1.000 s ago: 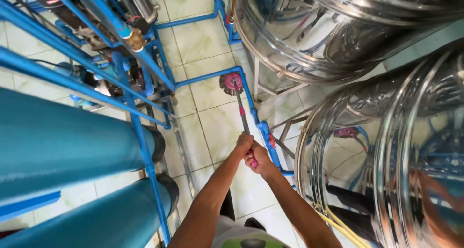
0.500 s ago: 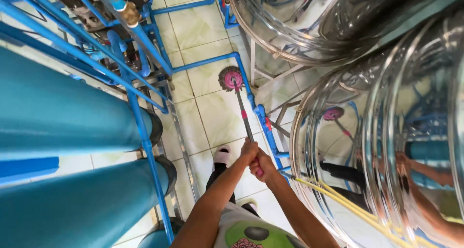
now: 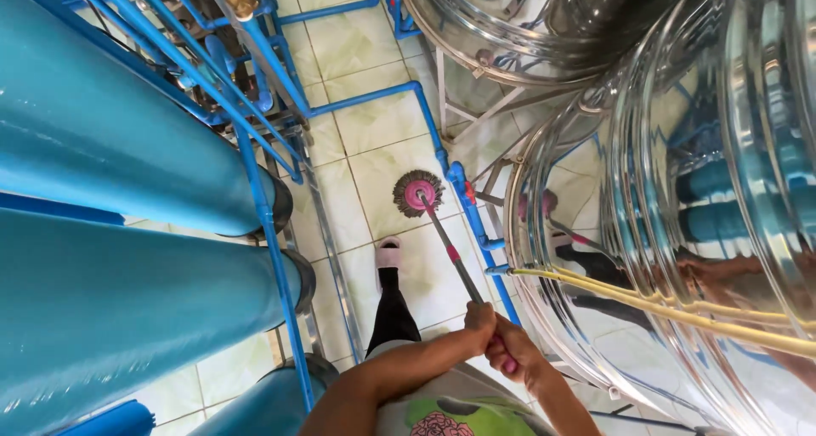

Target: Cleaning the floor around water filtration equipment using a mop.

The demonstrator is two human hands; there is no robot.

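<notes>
Both hands grip one tool. Left hand (image 3: 478, 319) is wrapped around the grey metal mop handle with pink bands (image 3: 450, 257), fingers curled shut on the shaft. Right hand (image 3: 512, 355) sits just below it at 5 o'clock, also fisted on the handle's pink end. The handle runs from the hands toward 11 o'clock, down to the round mop head with a pink centre and brownish fringe (image 3: 417, 193), which rests flat on the pale green tiled floor (image 3: 374, 121).

The mop head lies in the narrow aisle, just beside the blue plastic pipe (image 3: 429, 121) at its 3 o'clock. A foot in a light slipper (image 3: 388, 251) stands at 7 o'clock from the mop head, near but apart.

At 9 o'clock, large teal cylindrical tanks (image 3: 110, 155) in a blue pipe frame. At 3 o'clock, shiny stainless steel tanks (image 3: 680, 147), with yellow hoses (image 3: 646, 304) running across the nearer one.

Progress, judged only: tiles near the feet and farther up the aisle at 12 o'clock look alike, so I cannot tell mopped from unmopped. The head is mid-aisle; the stretch beyond it appears left to cover.
</notes>
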